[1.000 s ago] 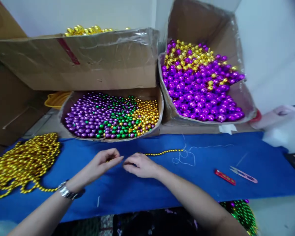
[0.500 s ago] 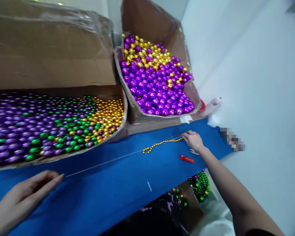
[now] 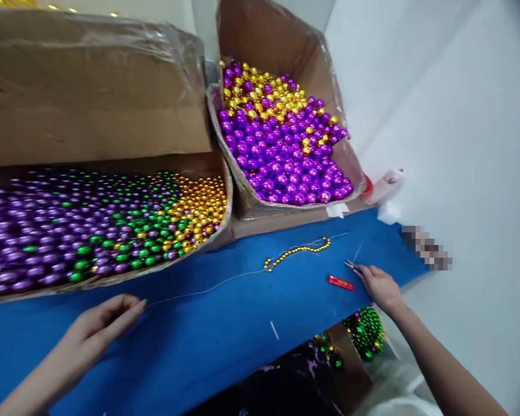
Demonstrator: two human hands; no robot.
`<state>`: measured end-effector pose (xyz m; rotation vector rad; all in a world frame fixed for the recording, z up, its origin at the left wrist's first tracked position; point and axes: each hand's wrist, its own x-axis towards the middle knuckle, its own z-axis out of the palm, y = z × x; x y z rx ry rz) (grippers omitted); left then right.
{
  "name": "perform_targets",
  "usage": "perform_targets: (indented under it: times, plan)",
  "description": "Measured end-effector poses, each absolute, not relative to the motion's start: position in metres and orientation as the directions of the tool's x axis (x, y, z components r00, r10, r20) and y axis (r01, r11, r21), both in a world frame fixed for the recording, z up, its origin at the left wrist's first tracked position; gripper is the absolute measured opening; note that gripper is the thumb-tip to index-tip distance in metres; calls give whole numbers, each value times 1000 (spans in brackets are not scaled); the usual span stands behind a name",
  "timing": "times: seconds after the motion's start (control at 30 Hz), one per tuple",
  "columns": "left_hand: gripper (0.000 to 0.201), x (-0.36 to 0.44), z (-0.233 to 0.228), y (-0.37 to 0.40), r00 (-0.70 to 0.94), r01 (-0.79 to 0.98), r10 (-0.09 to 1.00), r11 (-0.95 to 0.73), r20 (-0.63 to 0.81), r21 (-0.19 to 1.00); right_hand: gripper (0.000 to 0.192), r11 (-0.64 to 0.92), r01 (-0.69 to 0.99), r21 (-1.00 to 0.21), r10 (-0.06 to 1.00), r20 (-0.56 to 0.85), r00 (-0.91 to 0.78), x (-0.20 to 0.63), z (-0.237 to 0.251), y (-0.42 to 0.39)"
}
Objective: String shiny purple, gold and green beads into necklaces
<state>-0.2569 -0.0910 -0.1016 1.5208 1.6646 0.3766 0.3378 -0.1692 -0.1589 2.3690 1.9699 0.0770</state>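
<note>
- Left hand down on the blue cloth, fingers pinched on one end of the thread.
- Thread pulled out in a long line to the right of that hand, running to a short strand of gold beads that lies just beyond the right hand.
- Right hand at the cloth's right end, fingers curled around the snips, blade tips poking out past the fingertips.
- Red tool flat on the cloth, just left of the right hand, untouched.
- Judged from this: only a short run of gold strung so far, most of the thread bare, so the stringing looks barely begun or about to be trimmed.
- Boxes of loose purple, green and gold beads beyond the left hand; purple and gold ones beyond the right.
- Against half a second ago: right hand gone from the strand's far end, now nearer and on the snips; left hand closer in, same pinch; strand bent into more of a wiggle.
</note>
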Motion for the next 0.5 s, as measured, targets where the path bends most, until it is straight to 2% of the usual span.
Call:
perform_targets:
  times: [0.1, 0.27, 0.37, 0.5]
  plan:
    - [39, -250, -86, -98, 111, 585, 904, 277, -414, 762, 36, -107, 994, -17, 993, 45, 108, 298, -152, -154]
    - [34, -249, -79, -103, 113, 545, 894, 309, -433, 779, 36, 235, 957, -173, 972, 30, -233, 191, -134, -125]
    - [32, -251, -77, -105, 129, 544, 909, 269, -396, 795, 33, 348, 921, -173, 937, 21, -350, 145, -123, -111]
    - [31, -252, -78, -106, 147, 530, 912, 254, -382, 809, 33, 382, 917, -116, 924, 27, -381, 117, -111, -100]
